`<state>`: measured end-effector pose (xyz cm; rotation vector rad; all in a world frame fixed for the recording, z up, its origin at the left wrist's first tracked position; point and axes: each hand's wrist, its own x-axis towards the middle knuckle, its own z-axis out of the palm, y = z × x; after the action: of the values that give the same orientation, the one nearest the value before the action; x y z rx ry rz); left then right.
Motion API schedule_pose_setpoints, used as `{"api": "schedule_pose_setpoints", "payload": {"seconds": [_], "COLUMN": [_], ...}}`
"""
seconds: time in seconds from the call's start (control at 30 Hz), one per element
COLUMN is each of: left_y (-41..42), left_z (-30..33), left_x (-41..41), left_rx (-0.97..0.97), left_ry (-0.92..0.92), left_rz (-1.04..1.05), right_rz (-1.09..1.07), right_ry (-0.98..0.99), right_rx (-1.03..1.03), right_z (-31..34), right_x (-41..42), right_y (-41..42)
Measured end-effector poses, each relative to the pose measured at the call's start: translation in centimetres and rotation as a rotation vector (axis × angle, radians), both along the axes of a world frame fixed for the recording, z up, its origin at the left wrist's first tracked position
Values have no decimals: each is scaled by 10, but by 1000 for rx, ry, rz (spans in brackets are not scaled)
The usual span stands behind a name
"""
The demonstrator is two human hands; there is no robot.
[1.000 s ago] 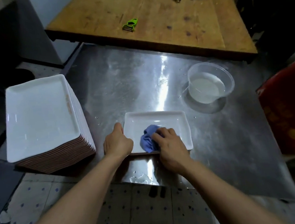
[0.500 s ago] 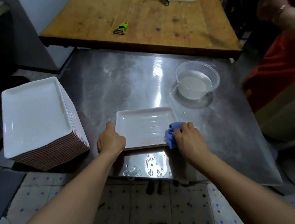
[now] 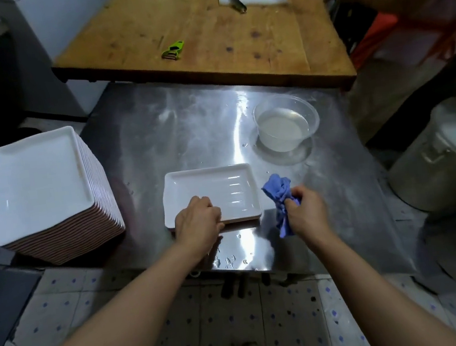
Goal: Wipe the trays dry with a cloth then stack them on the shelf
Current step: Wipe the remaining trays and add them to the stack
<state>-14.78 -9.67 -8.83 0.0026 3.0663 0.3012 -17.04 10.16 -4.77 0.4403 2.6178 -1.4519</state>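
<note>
We see tray (image 3: pixel 211 187) on steel table (image 3: pixel 187 131), near front edge. Tray stack (image 3: pixel 42 187) left of it, bowl (image 3: pixel 287 125) behind right. Wooden table (image 3: pixel 203 32) behind, peeler (image 3: pixel 173 50) on it. Pot (image 3: pixel 443 155) far right.

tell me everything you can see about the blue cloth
The blue cloth is a small, thin rag, crumpled into a bunch. The right hand grips it around its middle, so a wrinkled clump sticks up above the fingers and a loose tail hangs below the hand. It is held just right of the white tray, off it and not touching it, above the metal table. Whether it is damp cannot be told.
</note>
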Motion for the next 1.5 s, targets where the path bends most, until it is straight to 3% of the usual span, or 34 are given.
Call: {"api": "schedule_pose_setpoints", "payload": {"seconds": [0.17,0.4,0.63,0.83,0.97,1.17,1.5], "left_y": [3,-1,-3,-9,-15,-21,-19], "left_z": [-1,30,73,121,154,191,215], "left_x": [1,8,-5,2,13,28,46], "left_rx": [-111,58,202,787,1134,1289,1371], "left_ry": [39,322,475,451,387,425,502], "left_rz": [-58,-125,46,357,437,430,494], "right_rz": [-26,-68,-52,-6,69,319,417], "right_ry": [-40,-15,145,503,776,897,938], "right_rx": [-55,-91,-127,-100,9,88,281], "right_z": [-4,2,38,102,143,184,208], "right_x": [6,5,2,1,4,15,3], "right_y": [8,14,1,-24,-48,-94,-120]}}
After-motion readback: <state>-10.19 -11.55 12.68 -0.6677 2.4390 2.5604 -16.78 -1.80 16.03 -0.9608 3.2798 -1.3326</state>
